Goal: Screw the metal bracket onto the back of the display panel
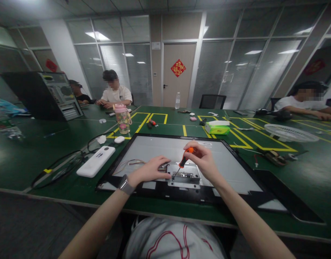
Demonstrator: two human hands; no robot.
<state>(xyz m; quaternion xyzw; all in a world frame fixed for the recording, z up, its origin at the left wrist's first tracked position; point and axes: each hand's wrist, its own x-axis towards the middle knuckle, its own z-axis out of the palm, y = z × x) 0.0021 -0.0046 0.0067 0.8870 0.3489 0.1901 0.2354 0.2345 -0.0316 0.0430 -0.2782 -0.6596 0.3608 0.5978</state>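
A flat display panel [222, 162] with a black frame lies face down on the green table in front of me. Near its lower edge sits a silver metal bracket [193, 181]. My right hand [202, 157] grips an orange and black screwdriver [184, 160], tilted, its tip down at the left part of the bracket. My left hand [152, 169], a watch on its wrist, rests on the panel at the bracket's left side, fingertips close to the screwdriver tip. Its fingers are bent, and whether they pinch anything is hidden. Thin coloured wires [130, 162] run left of that hand.
A white power bank [96, 162], black cables [61, 169] and a pink bottle [122, 118] stand or lie to the left. A dark flat plate [286, 194] is at right. Beyond are a green tissue pack [217, 127] and a white fan grille [291, 133]. Several people sit farther back.
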